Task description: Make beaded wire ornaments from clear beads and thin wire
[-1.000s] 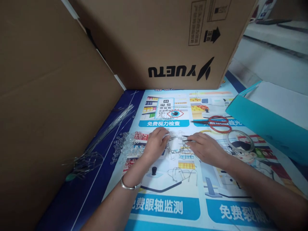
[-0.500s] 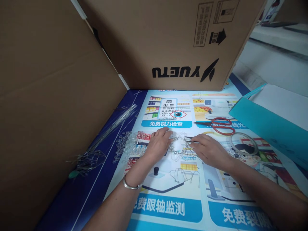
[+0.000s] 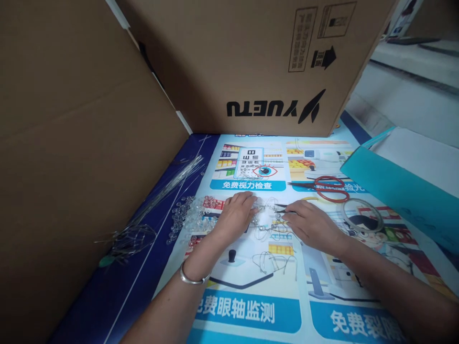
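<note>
My left hand is closed, its fingertips pinching the edge of a thin wire piece with clear beads. The exact pinch point is hidden behind the fingers. In my right hand is a dark pair of tweezers, gripped close to the tips. Its two slightly parted points face left, at the wire piece. Clear and reddish loose beads lie spread beside and under my left wrist. A bent wire bundle rests on the printed mat, nearer to me.
Red-handled scissors and a roll of clear tape lie beyond my right hand. Long straight wires and a tangled wire heap are at left. Cardboard walls stand behind and left; a turquoise box is at right.
The view has shifted very slightly. Both hands keep almost the same place and grip, and the tweezers still point at the wire piece.
</note>
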`<state>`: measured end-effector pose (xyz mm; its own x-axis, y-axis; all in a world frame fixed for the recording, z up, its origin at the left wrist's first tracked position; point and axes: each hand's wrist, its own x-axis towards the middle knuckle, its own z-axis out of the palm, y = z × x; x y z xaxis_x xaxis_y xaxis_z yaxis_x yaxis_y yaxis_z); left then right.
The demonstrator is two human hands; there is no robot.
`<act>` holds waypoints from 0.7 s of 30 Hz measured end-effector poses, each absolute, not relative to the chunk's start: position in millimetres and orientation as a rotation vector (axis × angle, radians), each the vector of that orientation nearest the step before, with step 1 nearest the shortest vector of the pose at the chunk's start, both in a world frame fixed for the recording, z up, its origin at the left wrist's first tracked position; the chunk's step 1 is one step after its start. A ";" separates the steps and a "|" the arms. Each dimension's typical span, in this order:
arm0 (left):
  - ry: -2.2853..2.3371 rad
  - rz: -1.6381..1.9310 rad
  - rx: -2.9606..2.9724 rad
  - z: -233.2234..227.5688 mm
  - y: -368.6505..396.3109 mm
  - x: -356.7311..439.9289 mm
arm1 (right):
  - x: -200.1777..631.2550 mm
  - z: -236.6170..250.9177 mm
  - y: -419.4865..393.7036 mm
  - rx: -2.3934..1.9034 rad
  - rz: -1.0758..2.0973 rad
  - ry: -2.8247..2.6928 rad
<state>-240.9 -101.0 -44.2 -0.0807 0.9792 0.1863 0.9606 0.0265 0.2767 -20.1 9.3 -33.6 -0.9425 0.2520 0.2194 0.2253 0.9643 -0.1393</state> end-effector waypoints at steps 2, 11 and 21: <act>2.207 0.476 2.094 -38.9 -102.7 -239.8 | -20.4 -32.7 9.1 -0.363 0.169 -2.891; 2.020 0.346 2.097 -13.2 -115.7 -259.0 | -21.8 -32.9 9.6 -0.357 0.205 -2.891; 1.926 0.467 2.260 23.7 -125.4 -252.4 | -22.2 -32.6 9.4 -0.352 0.203 -2.893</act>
<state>-252.4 -125.4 23.7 0.1348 0.9800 0.1461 0.9381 -0.1737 0.2998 -22.2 9.4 -32.6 -0.9471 0.2507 0.2001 0.2204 0.9618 -0.1622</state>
